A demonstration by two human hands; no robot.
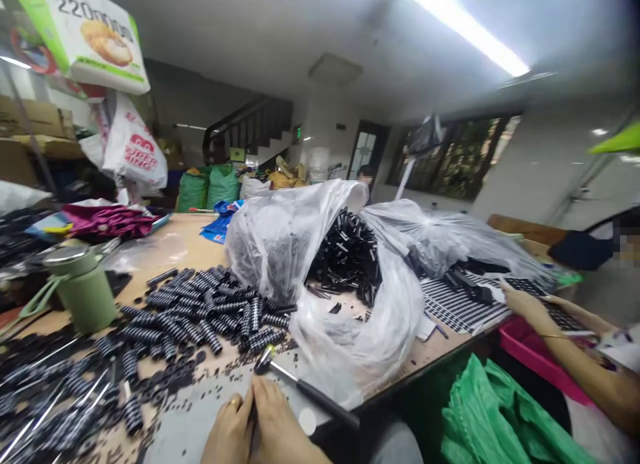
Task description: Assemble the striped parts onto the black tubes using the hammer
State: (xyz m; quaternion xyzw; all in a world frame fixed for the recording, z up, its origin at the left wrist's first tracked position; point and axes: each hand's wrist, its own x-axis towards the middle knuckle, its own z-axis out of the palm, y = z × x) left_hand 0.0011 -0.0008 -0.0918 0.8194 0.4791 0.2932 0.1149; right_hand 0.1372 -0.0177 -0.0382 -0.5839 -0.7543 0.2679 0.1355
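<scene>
My left hand (231, 425), with a ring on one finger, and my right hand (278, 419) are pressed side by side at the table's front edge. Both are closed around a narrow dark piece, mostly hidden by the fingers, so its kind cannot be told. Just right of them lies a hammer (324, 399) with a black handle, its head close to my right fingertips. Under and around the hands is a grey board (187, 417) with small dark bits on it. Black ribbed cylinders (185, 311) are heaped beyond, beside flat black discs (173, 374).
A clear plastic bag (270, 231) gapes toward me, full of black pieces (347, 257). Metal rods (93, 401) lie at left, near a green lidded cup (87, 291). At right, a co-worker's arms (545, 327) reach over a pink basin (535, 357); a green sack (505, 411) stands below.
</scene>
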